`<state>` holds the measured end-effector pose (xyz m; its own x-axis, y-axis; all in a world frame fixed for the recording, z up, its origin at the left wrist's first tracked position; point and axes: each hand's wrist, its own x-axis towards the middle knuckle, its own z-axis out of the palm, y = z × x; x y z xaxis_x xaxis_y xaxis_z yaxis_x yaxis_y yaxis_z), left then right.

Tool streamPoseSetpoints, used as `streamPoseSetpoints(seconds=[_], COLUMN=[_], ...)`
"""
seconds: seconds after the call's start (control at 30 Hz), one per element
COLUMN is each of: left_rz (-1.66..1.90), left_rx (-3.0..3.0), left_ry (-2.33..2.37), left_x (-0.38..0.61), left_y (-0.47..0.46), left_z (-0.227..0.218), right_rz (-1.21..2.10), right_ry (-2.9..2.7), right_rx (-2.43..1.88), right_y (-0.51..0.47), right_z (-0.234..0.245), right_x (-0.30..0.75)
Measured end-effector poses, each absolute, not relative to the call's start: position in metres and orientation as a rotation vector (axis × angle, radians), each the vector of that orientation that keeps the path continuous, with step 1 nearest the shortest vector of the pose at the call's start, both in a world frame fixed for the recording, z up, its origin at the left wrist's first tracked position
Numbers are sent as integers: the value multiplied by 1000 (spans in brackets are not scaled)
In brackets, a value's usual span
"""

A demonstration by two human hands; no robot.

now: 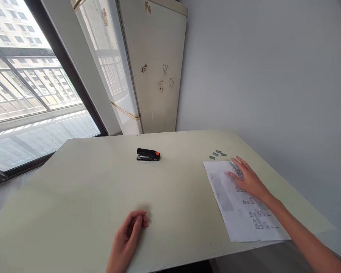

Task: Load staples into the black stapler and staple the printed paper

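Observation:
My right hand [248, 178] lies flat, fingers stretched out, on the upper part of a printed paper sheet [238, 212] at the right side of the pale table [88, 189]. Several small grey staple strips [218, 154] lie just beyond the sheet's top edge. A black stapler [148, 154] with an orange tip sits alone near the table's middle, far from both hands. My left hand [129, 235] rests on the table near the front edge, fingers loosely curled with the tips together, and nothing shows in it.
A worn cream refrigerator [147, 68] stands behind the table's far edge. A large window [25, 83] with a dark frame is at the left. A plain grey wall [258, 76] runs along the table's right side.

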<state>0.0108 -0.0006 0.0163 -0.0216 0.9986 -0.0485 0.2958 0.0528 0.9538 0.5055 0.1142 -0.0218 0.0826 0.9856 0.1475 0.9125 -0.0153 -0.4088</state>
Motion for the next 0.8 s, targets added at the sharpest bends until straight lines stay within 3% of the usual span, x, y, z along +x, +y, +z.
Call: streamPoseSetpoints(seconds=[0.17, 0.47, 0.8], left_rz=[1039, 1033, 966], left_rx=[1376, 1441, 2073], left_ry=[1480, 1450, 1513], left_x=[10, 7, 6], left_y=[-3, 0, 5], left_z=[10, -3, -7], right_rz=[224, 234, 192], right_ry=[-1902, -2243, -2277], right_rx=[-2004, -1827, -1556], right_y=[154, 47, 51], right_z=[-21, -67, -56], right_x=[497, 568, 345])
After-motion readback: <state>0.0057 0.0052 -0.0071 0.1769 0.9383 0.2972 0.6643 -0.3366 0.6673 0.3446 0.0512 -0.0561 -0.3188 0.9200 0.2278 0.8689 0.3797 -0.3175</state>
